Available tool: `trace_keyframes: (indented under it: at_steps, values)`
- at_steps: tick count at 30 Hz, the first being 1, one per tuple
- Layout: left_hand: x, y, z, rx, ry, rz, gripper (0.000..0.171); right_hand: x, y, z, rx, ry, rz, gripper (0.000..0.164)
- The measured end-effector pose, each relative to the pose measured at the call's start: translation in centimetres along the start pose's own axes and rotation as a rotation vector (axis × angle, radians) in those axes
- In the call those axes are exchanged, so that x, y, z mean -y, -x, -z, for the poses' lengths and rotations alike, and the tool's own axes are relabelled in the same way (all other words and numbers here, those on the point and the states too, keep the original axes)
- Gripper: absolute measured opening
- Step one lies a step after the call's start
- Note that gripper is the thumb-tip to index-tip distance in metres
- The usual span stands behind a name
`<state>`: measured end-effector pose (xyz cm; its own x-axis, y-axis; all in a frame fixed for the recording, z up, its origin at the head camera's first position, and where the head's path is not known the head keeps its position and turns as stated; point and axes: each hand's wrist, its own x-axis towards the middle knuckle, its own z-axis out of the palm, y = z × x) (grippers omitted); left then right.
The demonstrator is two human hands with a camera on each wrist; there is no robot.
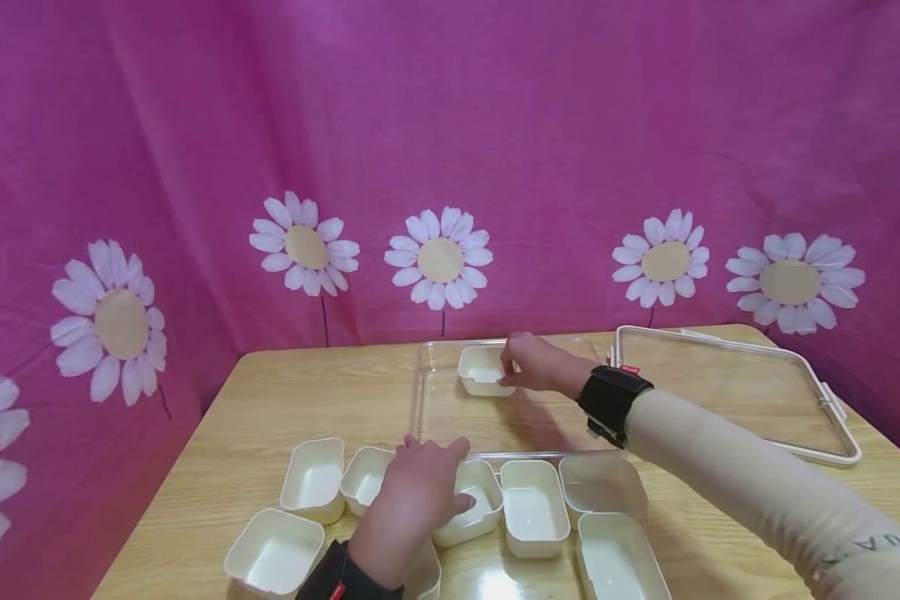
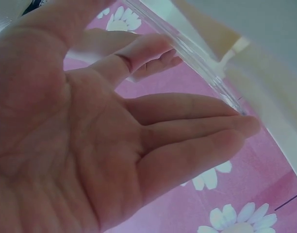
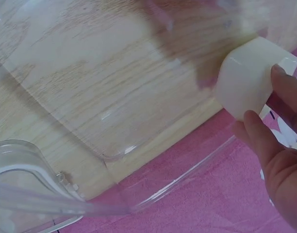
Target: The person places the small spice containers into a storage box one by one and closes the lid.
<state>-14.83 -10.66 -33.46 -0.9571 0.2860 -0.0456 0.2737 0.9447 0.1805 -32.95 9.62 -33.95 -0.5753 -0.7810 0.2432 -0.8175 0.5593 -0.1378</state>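
My right hand [image 1: 537, 363] pinches the right rim of a small cream plastic container [image 1: 480, 371] over the back part of a large clear plastic box [image 1: 438, 425]. In the right wrist view the thumb and fingers grip this container [image 3: 245, 80] by one edge, inside the clear walls. Nearer the front, my left hand [image 1: 420, 483] hovers above a row of similar cream containers, fingers extended and spread. One container [image 1: 482, 500] lies beside its thumb, partly covered by the hand. The left wrist view shows the palm [image 2: 100, 131] holding nothing.
A clear lid with a white frame [image 1: 802, 362] lies on the table's right side. Several cream containers stand along the front, among them a left one [image 1: 276, 550] and a right one [image 1: 621, 558]. Behind the wooden table [image 1: 330, 383] hangs a pink flowered cloth [image 1: 540, 167].
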Motion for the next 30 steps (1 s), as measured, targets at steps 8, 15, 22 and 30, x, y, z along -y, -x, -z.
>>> trace_keyframes:
  at_steps: [8, 15, 22, 30]
  values:
    - [0.1, -0.1, 0.0, 0.008, 0.005, 0.006, 0.047, 0.7, -0.6, -0.6, 0.044, 0.004, -0.174, 0.026]
    - [0.0, -0.2, 0.0, 0.016, -0.018, 0.014, 0.049, 0.9, -1.2, -0.8, 0.052, -0.003, -0.178, 0.025]
    - [-0.1, -0.2, 0.0, 0.012, -0.027, 0.014, 0.049, 0.9, -1.4, -1.1, 0.017, 0.012, -0.178, 0.023]
    - [-0.2, -0.2, 0.0, 0.02, -0.047, 0.025, 0.052, 1.0, -1.8, -1.4, -0.005, 0.012, -0.201, 0.02]
